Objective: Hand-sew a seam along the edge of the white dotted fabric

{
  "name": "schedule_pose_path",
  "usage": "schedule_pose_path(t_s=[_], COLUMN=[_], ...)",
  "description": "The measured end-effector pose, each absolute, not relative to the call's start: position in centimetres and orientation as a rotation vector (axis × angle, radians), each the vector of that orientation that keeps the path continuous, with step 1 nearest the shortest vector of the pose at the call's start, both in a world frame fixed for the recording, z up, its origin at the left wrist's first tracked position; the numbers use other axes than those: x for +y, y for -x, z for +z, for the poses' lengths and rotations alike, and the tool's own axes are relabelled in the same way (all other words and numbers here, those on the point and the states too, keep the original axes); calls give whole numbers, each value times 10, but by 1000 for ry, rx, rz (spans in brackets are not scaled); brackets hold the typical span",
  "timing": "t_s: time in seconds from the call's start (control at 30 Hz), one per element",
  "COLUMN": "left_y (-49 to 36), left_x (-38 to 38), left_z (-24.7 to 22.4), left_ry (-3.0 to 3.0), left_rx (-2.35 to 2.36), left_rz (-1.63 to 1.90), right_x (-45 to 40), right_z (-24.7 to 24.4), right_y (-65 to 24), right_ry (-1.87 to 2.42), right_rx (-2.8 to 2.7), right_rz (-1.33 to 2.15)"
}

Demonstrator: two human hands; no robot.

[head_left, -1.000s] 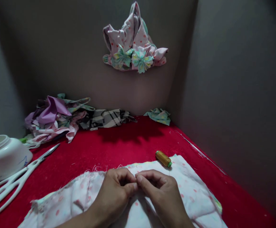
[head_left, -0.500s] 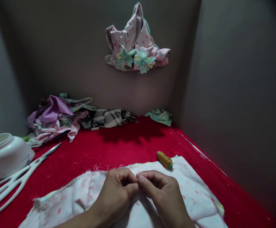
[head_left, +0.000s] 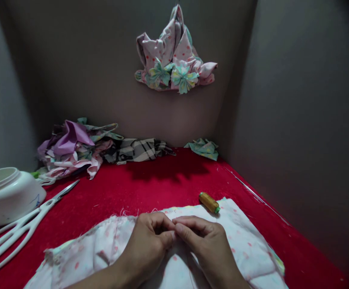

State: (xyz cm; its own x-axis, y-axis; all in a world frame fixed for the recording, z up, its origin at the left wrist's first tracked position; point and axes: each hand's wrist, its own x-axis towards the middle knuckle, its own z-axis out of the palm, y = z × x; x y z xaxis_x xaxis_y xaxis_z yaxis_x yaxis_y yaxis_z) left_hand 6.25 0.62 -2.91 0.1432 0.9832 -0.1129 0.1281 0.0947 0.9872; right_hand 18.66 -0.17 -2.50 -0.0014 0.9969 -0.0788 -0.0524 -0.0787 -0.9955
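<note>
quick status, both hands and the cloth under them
Both hands, thumbs and forefingers pinched, fingertips meeting over polka-dot cloth. Cloth spread, raw edge frayed. Thread spool at far edge, beyond the fingers; white-handled scissors off left.

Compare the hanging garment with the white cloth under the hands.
The hanging garment is up by the back wall; the white cloth lies on the red surface. The garment bears green fabric flowers; the cloth shows none. Both have reddish dots.
</note>
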Motion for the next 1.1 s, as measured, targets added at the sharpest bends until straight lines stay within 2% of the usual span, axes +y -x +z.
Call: schedule_pose_path(t_s=[1.1], left_y=[-64], left_x=[7], left_z=[-29], left_ry=[-1240], left_rx=[1187], left_rz=[955], right_x=[-3], right_z=[-22], right_y=[-184], right_ry=[1340], right_rx=[-1145], right_rz=[1207])
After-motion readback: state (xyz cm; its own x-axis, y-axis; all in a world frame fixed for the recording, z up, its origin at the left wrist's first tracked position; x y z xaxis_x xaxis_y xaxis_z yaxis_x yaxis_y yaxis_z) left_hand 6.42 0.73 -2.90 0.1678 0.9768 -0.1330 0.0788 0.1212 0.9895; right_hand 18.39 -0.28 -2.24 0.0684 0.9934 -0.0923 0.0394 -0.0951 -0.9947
